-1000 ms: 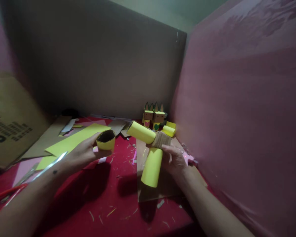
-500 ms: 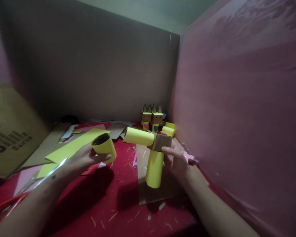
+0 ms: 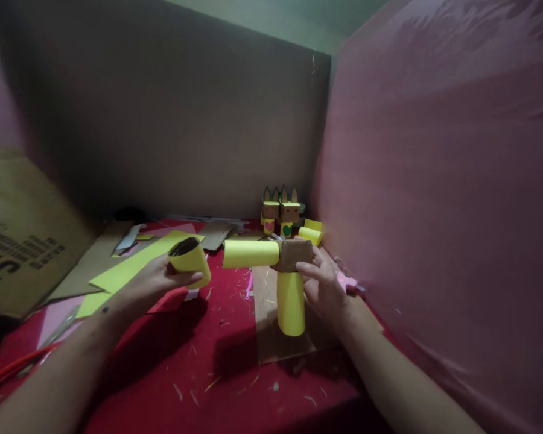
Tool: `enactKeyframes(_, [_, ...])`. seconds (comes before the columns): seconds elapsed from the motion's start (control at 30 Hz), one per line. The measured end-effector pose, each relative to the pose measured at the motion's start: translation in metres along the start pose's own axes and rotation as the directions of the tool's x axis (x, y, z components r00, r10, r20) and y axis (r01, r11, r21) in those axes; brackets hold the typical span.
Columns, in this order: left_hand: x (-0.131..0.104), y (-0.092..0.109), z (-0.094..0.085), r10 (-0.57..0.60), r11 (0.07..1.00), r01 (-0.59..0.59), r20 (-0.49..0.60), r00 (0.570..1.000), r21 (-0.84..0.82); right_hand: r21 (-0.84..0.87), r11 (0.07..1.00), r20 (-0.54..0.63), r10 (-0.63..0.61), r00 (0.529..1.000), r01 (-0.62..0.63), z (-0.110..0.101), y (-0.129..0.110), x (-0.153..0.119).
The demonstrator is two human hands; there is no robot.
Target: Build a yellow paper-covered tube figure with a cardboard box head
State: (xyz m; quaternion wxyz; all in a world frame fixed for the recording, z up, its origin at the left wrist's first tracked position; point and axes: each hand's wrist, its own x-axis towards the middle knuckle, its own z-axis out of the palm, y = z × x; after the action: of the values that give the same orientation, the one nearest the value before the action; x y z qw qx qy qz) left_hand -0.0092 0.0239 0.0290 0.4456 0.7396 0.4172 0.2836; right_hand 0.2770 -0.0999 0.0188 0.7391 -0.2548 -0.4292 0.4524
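Smooth yellow side tube (image 3: 251,254) has swung level since a second ago, stuck out from a cardboard block (image 3: 292,255) my right hand (image 3: 324,280) pinches above the red bench (image 3: 235,401), toward its right edge, second tube (image 3: 291,307) hanging below. Left hand's (image 3: 165,280) fingers curl round a loose tube (image 3: 193,266), maybe cardboard-lined, it's dim. Grey wall (image 3: 163,120) behind, shiny pink wall (image 3: 434,181) alongside.

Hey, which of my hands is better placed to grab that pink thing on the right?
Probably your right hand: it's close beside the pink thing, though busy holding the brown block. Your left hand is farther off, gripping a separate yellow tube.
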Motion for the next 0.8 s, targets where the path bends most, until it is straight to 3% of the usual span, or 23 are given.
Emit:
enactKeyframes(0.27, [-0.006,0.001,0.000,0.026,0.998,-0.015,0.183,0.983,-0.064,-0.047,0.997,-0.058,0.055,0.997,-0.057,0.006,-0.010,0.002])
enactKeyframes(0.5, [-0.012,0.012,0.029,0.086,0.996,-0.083,0.439,0.894,-0.026,-0.271,0.962,-0.248,-0.038,0.968,-0.032,0.017,-0.022,0.012])
enactKeyframes(0.6, [-0.018,0.020,0.039,0.062,0.997,-0.074,0.427,0.902,0.011,-0.357,0.934,-0.220,-0.080,0.972,-0.004,0.027,-0.029,0.019])
enactKeyframes(0.8, [-0.024,0.023,0.057,0.111,0.993,-0.076,0.492,0.863,-0.090,-0.596,0.802,-0.103,-0.041,0.994,-0.029,0.070,-0.032,0.029])
